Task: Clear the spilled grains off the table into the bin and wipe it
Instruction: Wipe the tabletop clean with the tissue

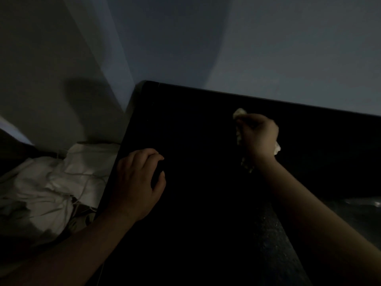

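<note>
- Head view, very dim: black table (195,124), set into a wall corner, filling the centre and right of frame.
- Right hand (258,135): closed round a pale crumpled wad (239,112), cloth or paper not distinguishable. Placed on the table top near its far edge. Bits of wad showing past the fingers and on both sides of the wrist.
- Left hand (136,182): resting near the table's left edge, fingers loosely curled, tips down on the top. Nothing seen in its grasp.
- Grains: none made out on the dark top. Too dim to say whether any remain.
- Bin: not in view.
- Bedding (61,178): pale, rumpled, lying low beside the table's left edge.
- Step in hand, judged: the wiping stage, at the far side of the top.
- Handling of wad, judged: light, soft, easily crushed. Apt to shed or tear if paper, to bunch up if cloth. Best held balled in the palm with a broad face pressed flat to the top, not pinched by a corner.
- Handling of grains, judged: tiny, loose, prone to roll and scatter. Better pushed in a heap towards an edge and into a cupped palm than picked up singly.
- Risk, judged: grains flicked off the left edge into the bedding.
</note>
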Demonstrator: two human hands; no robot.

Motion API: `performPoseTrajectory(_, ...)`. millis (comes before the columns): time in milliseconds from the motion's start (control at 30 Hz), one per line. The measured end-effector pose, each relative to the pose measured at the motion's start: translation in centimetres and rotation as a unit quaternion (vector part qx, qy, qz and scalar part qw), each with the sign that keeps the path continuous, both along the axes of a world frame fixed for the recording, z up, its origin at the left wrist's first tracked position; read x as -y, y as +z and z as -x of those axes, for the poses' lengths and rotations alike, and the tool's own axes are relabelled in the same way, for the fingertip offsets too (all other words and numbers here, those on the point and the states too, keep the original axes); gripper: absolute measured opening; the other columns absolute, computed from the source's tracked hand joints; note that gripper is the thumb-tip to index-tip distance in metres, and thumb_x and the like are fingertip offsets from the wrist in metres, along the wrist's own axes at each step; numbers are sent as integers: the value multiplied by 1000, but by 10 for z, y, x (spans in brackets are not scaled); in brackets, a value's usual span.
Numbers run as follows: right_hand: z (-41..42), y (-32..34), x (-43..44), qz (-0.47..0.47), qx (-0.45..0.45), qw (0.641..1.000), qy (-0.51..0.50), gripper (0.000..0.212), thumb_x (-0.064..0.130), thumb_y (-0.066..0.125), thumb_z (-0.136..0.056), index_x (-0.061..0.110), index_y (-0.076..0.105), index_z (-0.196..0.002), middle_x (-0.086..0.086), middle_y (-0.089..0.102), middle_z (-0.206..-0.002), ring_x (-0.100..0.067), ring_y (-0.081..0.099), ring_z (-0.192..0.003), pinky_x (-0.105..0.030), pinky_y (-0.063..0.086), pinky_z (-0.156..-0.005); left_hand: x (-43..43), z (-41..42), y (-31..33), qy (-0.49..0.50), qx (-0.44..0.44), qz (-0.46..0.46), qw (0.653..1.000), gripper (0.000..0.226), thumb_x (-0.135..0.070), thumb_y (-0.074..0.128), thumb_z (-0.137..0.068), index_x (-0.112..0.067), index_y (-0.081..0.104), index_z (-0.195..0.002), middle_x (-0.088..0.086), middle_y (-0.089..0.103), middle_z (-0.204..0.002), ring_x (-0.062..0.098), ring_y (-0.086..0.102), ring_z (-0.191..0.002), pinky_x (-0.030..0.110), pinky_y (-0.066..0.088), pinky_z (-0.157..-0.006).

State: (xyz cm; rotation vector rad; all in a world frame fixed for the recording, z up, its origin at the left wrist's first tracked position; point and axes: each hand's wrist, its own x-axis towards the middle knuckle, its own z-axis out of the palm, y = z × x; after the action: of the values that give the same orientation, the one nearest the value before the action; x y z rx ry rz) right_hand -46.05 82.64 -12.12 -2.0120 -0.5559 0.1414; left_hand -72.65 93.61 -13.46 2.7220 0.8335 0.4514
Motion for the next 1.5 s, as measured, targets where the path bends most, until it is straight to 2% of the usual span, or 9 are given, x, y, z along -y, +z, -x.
performPoseTrajectory(433,101,-7,50,11,90,971,222,23,0,71,-78,20,78,-88,28,66,-86,-5,64,-86,-17,50,-76,0,1,1,1,-4,20,1000,37,-37,43,-84,-19,58,-112,-1,53,-121,22,48,-111,41,39,-91)
performPoseTrajectory(567,50,5,32,-4,61,990,130,12,10,70,-87,18,78,-89,13,69,-72,-4,65,-64,-21,51,-62,0,0,1,-2,-3,7,1000,36,-36,45,-83,-18,59,-110,0,54,-119,23,49,-109,42,40,-90)
performPoseTrajectory(667,25,-1,26,112,132,984,33,16,22,69,-88,21,77,-102,-3,73,-97,-25,63,-100,-37,44,-87,-1,1,0,-1,1,8,1000,36,-37,44,-84,-18,58,-111,0,53,-119,23,48,-109,41,39,-90)
performPoseTrajectory(800,49,-21,46,135,165,977,25,22,28,65,-91,28,73,-112,10,68,-118,-21,51,-106,-29,26,-81,0,2,0,0,12,5,1000,37,-37,44,-84,-17,59,-111,1,54,-119,24,49,-109,42,39,-90)
performPoseTrajectory(1100,126,-9,88,13,60,976,211,16,29,67,-87,34,74,-101,12,72,-98,-4,58,-88,-27,47,-77,-1,1,-2,-2,7,-8,1000,37,-36,44,-83,-16,60,-110,3,55,-118,26,49,-108,40,37,-90)
performPoseTrajectory(1200,93,-1,75,-46,19,996,80,17,19,69,-91,35,75,-89,1,70,-70,-4,62,-62,-19,49,-59,0,1,-2,-2,14,0,1000,38,-37,44,-83,-17,59,-111,1,53,-119,23,47,-110,39,35,-91)
performPoseTrajectory(1333,65,1,55,4,58,998,2,22,6,72,-84,21,76,-100,19,65,-82,-20,68,-92,-29,54,-88,-1,1,-1,-5,22,2,1000,37,-37,44,-83,-16,59,-110,3,54,-118,25,48,-109,42,39,-90)
performPoseTrajectory(1400,86,-2,61,22,72,996,53,23,3,71,-84,14,76,-104,26,55,-79,-27,63,-93,-40,52,-85,-1,1,-1,-8,19,5,1000,37,-37,45,-83,-17,58,-110,3,53,-118,26,48,-108,42,40,-89)
performPoseTrajectory(1500,127,-7,81,8,93,989,118,35,5,73,-84,27,71,-110,27,60,-80,-15,59,-87,-28,50,-78,0,1,0,-2,15,-4,1000,36,-36,45,-82,-17,58,-110,2,53,-117,25,48,-108,42,39,-89)
